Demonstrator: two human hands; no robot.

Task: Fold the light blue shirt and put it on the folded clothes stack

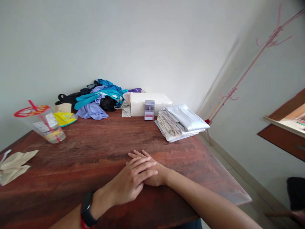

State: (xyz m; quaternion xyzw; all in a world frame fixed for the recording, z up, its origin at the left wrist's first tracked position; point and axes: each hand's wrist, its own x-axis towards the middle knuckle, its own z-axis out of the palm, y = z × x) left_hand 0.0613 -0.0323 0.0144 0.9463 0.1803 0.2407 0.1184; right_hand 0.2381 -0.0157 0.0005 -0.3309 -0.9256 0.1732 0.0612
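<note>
My left hand (133, 178), with a black band on its wrist, lies across the back of my right hand (157, 176). Its fingers are stretched out and no object shows in it. Beneath it, my right hand rests on the brown wooden table (102, 152), fingers extended, partly covered by the left. Beyond the hands, to the right, is a stack of folded white and pale cloth (182, 122). A white box (164, 102) stands farther back, with a small blurred upright item (149, 110) in front of it.
Rumpled blue, purple and black clothes (102, 95) are heaped by the wall. At left stand a plastic cup (40, 122) with a red straw and a yellow packet (64, 118). Crumpled brown paper (16, 165) lies near the left edge. A pink coat rack (252, 65) leans in view at right.
</note>
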